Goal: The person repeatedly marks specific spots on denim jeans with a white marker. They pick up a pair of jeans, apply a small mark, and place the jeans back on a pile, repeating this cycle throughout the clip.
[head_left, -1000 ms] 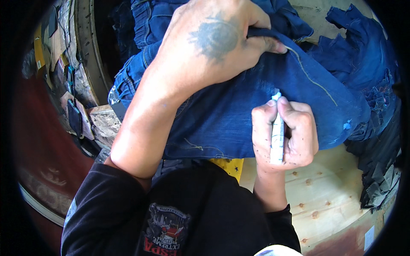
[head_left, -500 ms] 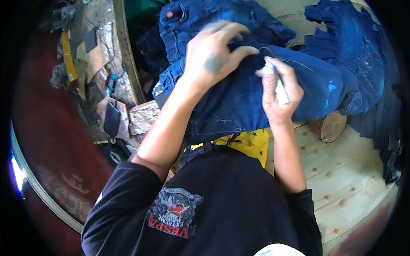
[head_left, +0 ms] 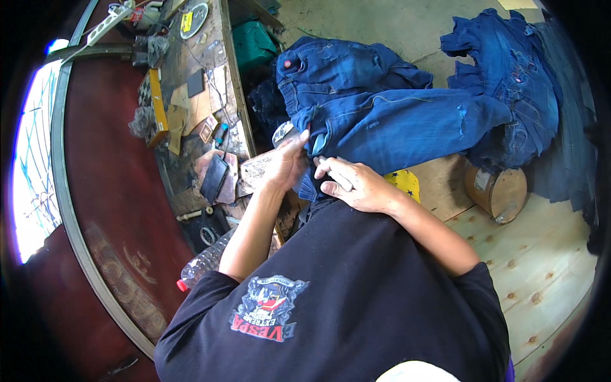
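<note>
"What lies at the far left?"
"A cluttered workbench [head_left: 216, 54], with a dark phone [head_left: 214, 178] on it at nine o'clock from the left hand [head_left: 286, 165]. That hand reaches toward one o'clock, its fingertips at the bunched end of the blue jeans [head_left: 407, 127]."
"Is it gripping the cloth?"
"I can't tell; the fingers are blurred against the denim."
"And how do the jeans lie?"
"The nearer leg's long axis runs from about nine o'clock to three. From the left hand it stretches away toward two; from the right hand [head_left: 364, 186] it is just beyond, at twelve to one. The left hand is the nearer to that bunched end."
"The right hand's grip?"
"Fingers curled together around a short white stick [head_left: 344, 181], mostly tucked inside, the fingertips pointing to ten, close to the denim's lower edge."
"Farther right?"
"A wooden drum [head_left: 503, 194] at three from the right hand, then torn denim [head_left: 522, 95] at two, which the leg's far end meets."
"What differs from half a second ago?"
"Both hands were over the denim, the right one out on the leg with the stick upright. Now they're close by the bunched end, nearer the body."
</note>
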`<control>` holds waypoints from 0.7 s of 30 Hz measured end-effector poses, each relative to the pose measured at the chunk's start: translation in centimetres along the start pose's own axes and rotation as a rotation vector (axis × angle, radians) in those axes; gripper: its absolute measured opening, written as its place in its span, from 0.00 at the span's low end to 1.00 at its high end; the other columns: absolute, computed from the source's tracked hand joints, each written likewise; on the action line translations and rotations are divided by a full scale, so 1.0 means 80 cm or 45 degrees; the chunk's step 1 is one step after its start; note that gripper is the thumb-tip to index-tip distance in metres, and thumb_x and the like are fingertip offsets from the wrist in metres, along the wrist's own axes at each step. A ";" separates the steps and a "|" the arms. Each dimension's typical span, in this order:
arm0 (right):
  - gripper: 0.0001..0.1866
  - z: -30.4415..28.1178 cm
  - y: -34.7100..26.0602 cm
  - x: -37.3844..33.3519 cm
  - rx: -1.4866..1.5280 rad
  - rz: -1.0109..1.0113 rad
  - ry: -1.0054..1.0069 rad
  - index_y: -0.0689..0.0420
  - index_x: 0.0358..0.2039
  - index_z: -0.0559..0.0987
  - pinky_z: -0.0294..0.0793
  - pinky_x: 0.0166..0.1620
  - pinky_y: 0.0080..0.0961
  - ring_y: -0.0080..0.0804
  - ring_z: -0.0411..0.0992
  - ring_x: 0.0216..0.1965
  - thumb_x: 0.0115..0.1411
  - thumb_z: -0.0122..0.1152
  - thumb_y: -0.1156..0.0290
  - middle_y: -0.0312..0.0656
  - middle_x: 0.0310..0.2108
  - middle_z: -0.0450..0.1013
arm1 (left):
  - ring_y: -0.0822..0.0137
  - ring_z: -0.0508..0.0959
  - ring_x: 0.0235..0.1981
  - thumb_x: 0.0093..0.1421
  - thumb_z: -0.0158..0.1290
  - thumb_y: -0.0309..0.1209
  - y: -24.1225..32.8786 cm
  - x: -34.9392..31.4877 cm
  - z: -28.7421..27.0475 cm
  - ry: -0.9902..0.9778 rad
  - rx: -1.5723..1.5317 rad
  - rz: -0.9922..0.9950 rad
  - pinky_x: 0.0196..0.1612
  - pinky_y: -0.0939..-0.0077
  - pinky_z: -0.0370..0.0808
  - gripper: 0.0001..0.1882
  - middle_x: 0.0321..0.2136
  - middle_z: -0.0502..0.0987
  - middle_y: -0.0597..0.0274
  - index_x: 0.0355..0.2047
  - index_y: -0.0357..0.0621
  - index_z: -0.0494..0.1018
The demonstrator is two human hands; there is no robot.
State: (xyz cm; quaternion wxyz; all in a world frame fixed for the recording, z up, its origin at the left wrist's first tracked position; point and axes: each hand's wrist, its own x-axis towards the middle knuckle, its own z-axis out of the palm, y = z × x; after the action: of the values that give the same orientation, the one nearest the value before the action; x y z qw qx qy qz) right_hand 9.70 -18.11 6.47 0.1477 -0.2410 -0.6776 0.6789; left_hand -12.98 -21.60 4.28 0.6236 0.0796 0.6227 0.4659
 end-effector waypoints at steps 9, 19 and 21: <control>0.16 -0.033 -0.045 -0.077 0.021 -0.126 0.432 0.57 0.56 0.81 0.77 0.59 0.35 0.42 0.81 0.54 0.77 0.62 0.61 0.47 0.50 0.80 | 0.67 0.85 0.39 0.58 0.77 0.47 0.001 0.039 0.088 -0.467 0.854 0.056 0.48 0.71 0.81 0.33 0.42 0.87 0.58 0.52 0.33 0.82; 0.08 -0.038 -0.027 -0.093 -0.283 -0.085 1.258 0.64 0.44 0.87 0.80 0.40 0.23 0.25 0.82 0.36 0.65 0.73 0.79 0.40 0.37 0.83 | 0.54 0.87 0.54 0.72 0.61 0.30 -0.014 0.008 0.090 -0.617 -0.237 -0.576 0.64 0.53 0.83 0.19 0.54 0.86 0.48 0.59 0.33 0.80; 0.07 -0.027 -0.032 -0.086 -0.209 -0.073 1.228 0.64 0.44 0.87 0.80 0.39 0.23 0.26 0.83 0.37 0.66 0.73 0.78 0.41 0.36 0.84 | 0.54 0.86 0.57 0.73 0.61 0.29 -0.010 0.003 0.080 -0.734 -0.253 -0.546 0.64 0.53 0.83 0.21 0.57 0.85 0.49 0.63 0.34 0.77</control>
State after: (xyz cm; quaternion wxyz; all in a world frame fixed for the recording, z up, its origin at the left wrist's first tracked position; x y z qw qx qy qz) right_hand 16.30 -19.78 9.95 0.4439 -0.5202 -0.5895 0.4300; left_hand -7.22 -18.79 4.90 0.8615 0.0143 0.3757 0.3413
